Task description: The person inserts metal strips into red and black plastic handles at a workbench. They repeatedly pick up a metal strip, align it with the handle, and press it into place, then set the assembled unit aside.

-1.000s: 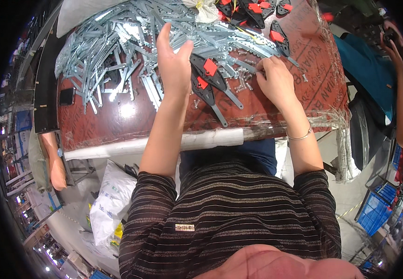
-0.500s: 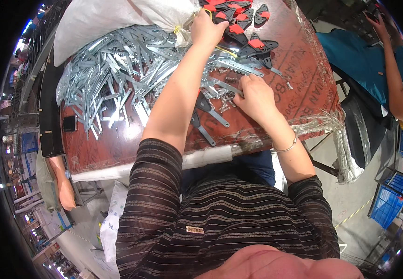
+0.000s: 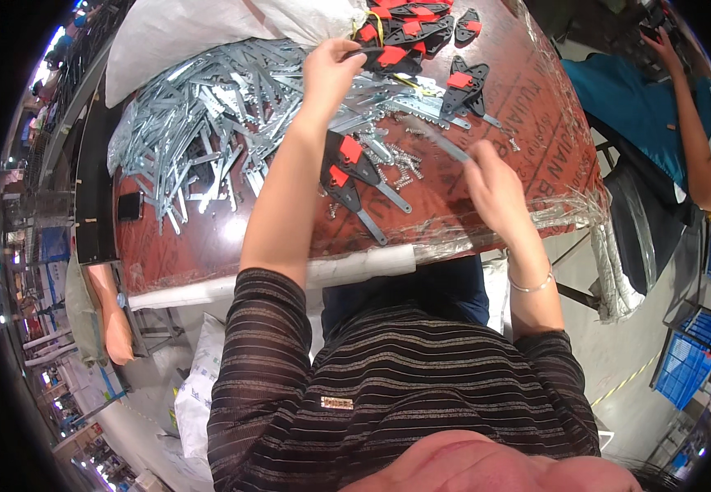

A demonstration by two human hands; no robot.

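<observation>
strip [image 3: 452, 149]: i have its near end pinched in the right hand [image 3: 496, 189], left hand [image 3: 328, 74] pinching a black part [image 3: 369, 52]; firm grips should steady both

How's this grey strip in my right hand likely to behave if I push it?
Probably stiff: the grey strip sticks out straight from your right hand without visible sag. Likely light, since it looks thin and narrow. Pushed left, its free end might snag the small springs nearby.
</observation>
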